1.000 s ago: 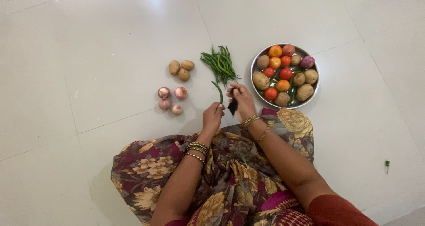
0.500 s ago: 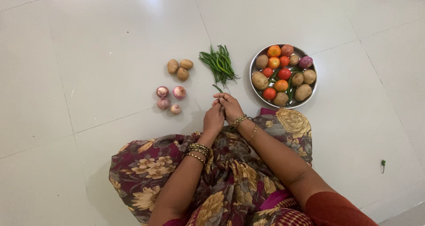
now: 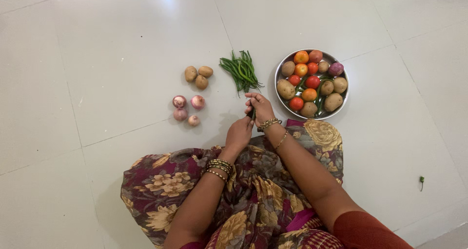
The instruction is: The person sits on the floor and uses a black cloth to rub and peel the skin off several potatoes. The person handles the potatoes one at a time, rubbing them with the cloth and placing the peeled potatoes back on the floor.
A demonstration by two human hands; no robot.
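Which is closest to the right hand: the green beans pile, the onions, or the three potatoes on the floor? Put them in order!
From the right hand:
1. Green beans pile, just ahead of it.
2. Onions, off to the left.
3. Three potatoes, farther left and ahead.

Both hands (image 3: pixel 249 120) grip green chilli (image 3: pixel 253 113) nr veg plate (image 3: pixel 278 71).

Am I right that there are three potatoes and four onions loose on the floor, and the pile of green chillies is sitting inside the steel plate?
Not quite. The head view shows the pile of green chillies on the bare floor, left of the steel plate, not inside it. The three potatoes and four onions are loose on the floor.
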